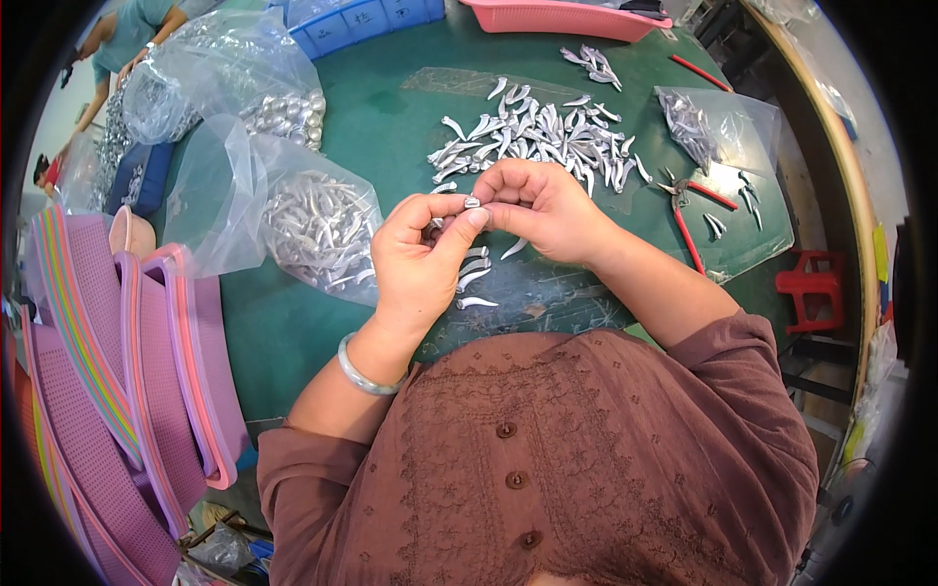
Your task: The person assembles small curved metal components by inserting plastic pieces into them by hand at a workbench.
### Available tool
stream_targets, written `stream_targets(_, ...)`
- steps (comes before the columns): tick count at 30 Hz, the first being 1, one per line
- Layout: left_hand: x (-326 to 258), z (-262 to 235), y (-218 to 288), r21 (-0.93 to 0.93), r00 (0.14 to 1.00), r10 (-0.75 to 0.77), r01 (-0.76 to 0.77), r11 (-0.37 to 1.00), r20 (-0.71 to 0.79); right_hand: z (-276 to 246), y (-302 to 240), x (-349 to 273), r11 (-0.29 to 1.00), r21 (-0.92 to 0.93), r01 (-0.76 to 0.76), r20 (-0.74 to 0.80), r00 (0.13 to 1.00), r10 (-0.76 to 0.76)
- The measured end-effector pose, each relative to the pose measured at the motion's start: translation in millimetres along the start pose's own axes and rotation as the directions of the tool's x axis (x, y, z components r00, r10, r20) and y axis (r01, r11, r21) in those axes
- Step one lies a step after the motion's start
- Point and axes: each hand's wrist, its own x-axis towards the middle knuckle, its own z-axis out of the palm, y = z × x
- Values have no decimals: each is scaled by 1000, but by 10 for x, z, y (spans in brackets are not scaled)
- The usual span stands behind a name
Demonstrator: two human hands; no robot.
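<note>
My left hand (418, 256) and my right hand (547, 208) meet over the table, fingers closed. Pinched between their fingertips is a small silver metal piece (472, 202), its end facing up and most of it covered by fingers. More silver shows inside the curl of my left fingers, too hidden to tell apart. Beyond my hands spreads a loose pile of curved, horn-shaped silver pieces (547, 132). Several similar curved pieces (476, 303) lie in a short column beside my left hand. A clear bag (322, 230) full of such pieces slumps left of it.
Red-handled pliers (682, 200) lie on the right by a small bag of pieces (689, 127). A blue bin (366, 24) and a pink basket (567, 20) line the far edge. Purple baskets (200, 361) stack at left; a red stool (813, 290) stands right. Another person (132, 44) is far left.
</note>
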Motion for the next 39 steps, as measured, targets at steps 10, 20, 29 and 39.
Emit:
stream_targets(10,-1,1,16,-166,994,-97,105,980,57,-10,-12,4,998,49,-41,17,999,40)
stream_targets(20,14,-21,107,-272,973,-203,227,935,114,-11,3,-4,999,17,-36,5,999,36)
stream_targets(29,19,-14,118,-240,960,-267,280,929,87,-19,-8,-19,994,-107,-15,-38,999,11)
stream_targets(39,31,-25,56,-263,945,-307,325,908,109,-29,-61,-25,981,-171,88,-91,990,-105)
